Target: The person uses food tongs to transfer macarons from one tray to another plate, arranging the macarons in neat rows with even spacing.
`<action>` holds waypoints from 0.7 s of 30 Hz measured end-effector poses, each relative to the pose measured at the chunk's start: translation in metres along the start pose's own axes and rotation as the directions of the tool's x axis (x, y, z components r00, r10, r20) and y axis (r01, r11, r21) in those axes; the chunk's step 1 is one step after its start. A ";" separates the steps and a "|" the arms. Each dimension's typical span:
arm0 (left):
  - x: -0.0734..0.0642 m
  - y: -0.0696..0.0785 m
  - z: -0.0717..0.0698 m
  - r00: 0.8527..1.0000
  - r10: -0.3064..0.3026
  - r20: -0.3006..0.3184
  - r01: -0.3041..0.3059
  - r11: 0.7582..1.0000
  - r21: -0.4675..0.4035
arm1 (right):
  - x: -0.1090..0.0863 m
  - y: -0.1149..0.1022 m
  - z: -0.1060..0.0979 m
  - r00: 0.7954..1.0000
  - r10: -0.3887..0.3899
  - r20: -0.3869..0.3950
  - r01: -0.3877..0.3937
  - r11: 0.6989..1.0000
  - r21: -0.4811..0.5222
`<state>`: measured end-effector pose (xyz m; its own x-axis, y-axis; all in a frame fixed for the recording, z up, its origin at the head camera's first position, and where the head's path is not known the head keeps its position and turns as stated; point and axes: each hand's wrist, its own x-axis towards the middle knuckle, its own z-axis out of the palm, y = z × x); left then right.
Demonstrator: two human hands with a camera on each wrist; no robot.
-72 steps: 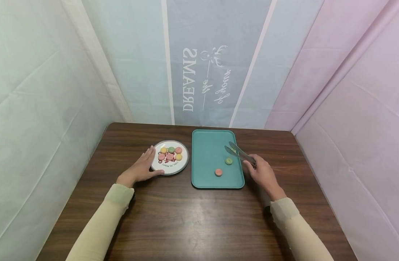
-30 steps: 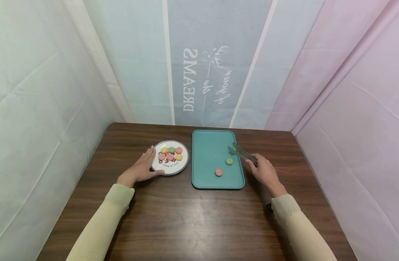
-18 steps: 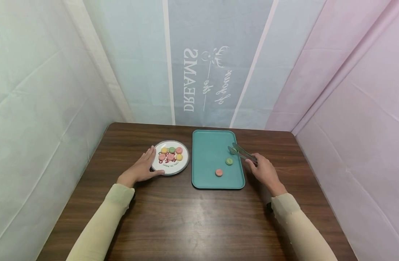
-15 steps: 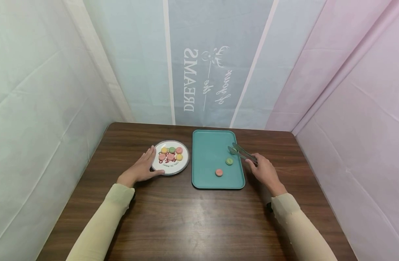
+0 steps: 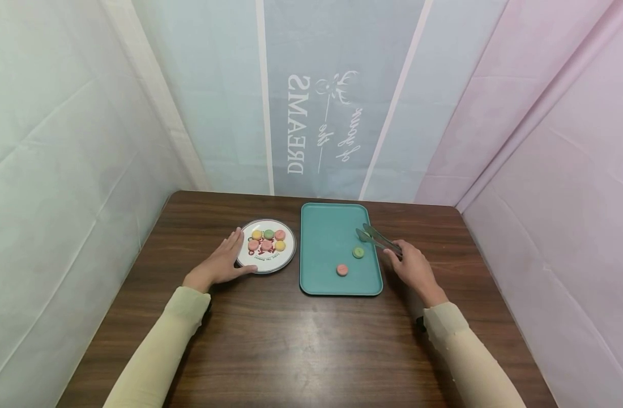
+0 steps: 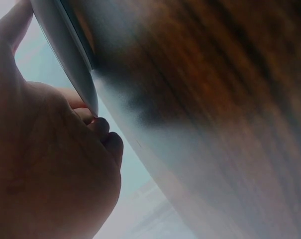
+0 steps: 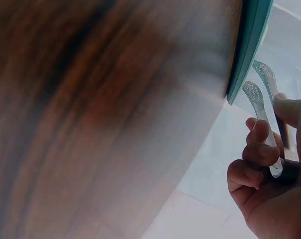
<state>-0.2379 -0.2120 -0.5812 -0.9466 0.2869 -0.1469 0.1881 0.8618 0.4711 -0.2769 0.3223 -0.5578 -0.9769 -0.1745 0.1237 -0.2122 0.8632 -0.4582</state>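
My left hand (image 5: 221,262) rests at the left rim of a round white plate (image 5: 271,266), fingers along its edge and thumb on its near side. Several pink, yellow and green macarons sit on the plate in two rows; one green macaron (image 5: 268,234) is in the far row. My right hand (image 5: 413,266) grips metal tongs (image 7: 259,102) with perforated tips, seen apart in the right wrist view. The tips reach over the right rim of a teal tray (image 5: 324,226), around a partly hidden green macaron (image 5: 365,236). Another green macaron (image 5: 358,253) and a pink one (image 5: 342,270) lie on the tray.
Plate and tray stand side by side, a narrow gap between them, on a dark wooden table (image 5: 291,340). A printed cloth backdrop (image 5: 337,141) hangs behind the far edge, and pale cloth walls (image 5: 556,226) close off both sides.
From the oldest frame, the right hand and tongs have shifted slightly right and down, bringing the tips around the far green macaron; they then stay there. The left hand keeps its place.
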 end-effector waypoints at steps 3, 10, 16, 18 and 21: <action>0.000 -0.001 0.002 1.000 0.001 -0.004 -0.001 1.000 0.006 | -0.002 0.001 0.003 1.000 -0.005 -0.014 0.005 1.000 -0.001; 0.001 -0.003 0.005 1.000 0.006 -0.013 -0.006 1.000 0.008 | -0.002 0.003 0.005 0.999 -0.019 -0.035 0.020 1.000 0.008; 0.001 -0.003 0.005 1.000 0.007 -0.017 -0.007 1.000 0.014 | -0.003 0.002 0.006 0.999 -0.026 -0.038 0.027 1.000 0.005; 0.001 -0.003 0.005 1.000 0.007 -0.017 -0.007 1.000 0.015 | -0.003 0.001 0.006 0.999 -0.030 -0.038 0.030 1.000 0.008; 0.001 -0.003 0.005 1.000 0.007 -0.015 -0.007 1.000 0.015 | -0.004 -0.001 0.006 0.999 -0.031 -0.033 0.032 0.999 0.017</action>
<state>-0.2384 -0.2121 -0.5874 -0.9490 0.2866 -0.1310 0.1981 0.8659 0.4593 -0.2729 0.3195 -0.5631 -0.9683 -0.1856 0.1670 -0.2437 0.8487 -0.4693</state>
